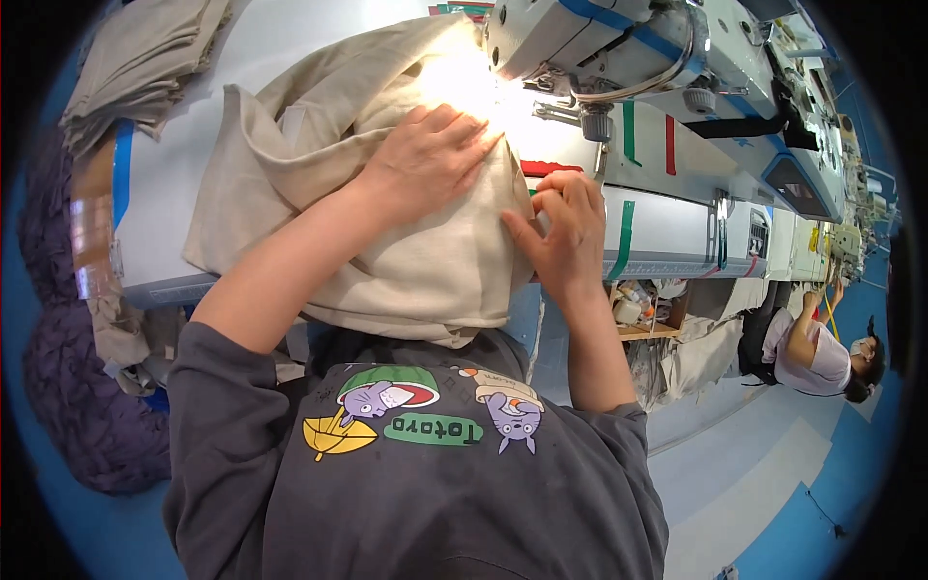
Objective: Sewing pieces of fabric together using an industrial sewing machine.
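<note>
Two bare hands worked a piece of beige cloth (406, 261) at a sewing machine (657, 58) in the head view. The step in hand looked like feeding the cloth toward the needle, which sat just beyond the fingertips in a bright glare and could not be made out. The next move would probably call for steady guiding, fingers kept clear of the needle.

The left hand (425, 159) lay flat and spread open on the cloth, pressing it down rather than gripping. The right hand (561, 232), just beside it, had its fingers curled, pinching the cloth's edge. The cloth lay under both palms and draped off the table (155, 193) toward the person's body. More folded cloth (145, 58) sat well beyond the left hand.
</note>
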Tool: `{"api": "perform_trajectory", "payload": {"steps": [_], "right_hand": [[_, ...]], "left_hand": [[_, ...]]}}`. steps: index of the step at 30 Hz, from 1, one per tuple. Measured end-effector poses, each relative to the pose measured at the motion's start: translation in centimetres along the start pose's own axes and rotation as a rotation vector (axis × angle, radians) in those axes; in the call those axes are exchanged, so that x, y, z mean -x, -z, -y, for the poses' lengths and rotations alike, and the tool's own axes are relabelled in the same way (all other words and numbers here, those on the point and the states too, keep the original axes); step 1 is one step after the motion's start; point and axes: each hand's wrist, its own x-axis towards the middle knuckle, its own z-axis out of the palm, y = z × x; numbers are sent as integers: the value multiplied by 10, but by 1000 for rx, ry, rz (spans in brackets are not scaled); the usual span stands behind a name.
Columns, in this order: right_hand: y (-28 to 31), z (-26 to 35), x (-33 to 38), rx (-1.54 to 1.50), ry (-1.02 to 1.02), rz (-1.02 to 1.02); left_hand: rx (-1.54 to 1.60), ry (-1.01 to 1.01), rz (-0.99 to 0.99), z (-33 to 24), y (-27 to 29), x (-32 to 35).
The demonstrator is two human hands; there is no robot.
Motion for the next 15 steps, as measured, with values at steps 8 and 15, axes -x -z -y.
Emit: {"api": "perform_trajectory", "payload": {"steps": [8,15], "right_hand": [[-2,6,44,-95,-123,-26],[-3,20,48,-68,-129,-39]], "left_hand": [[35,32,19,2,-5,8],[33,56,49,2,-3,8]]}}
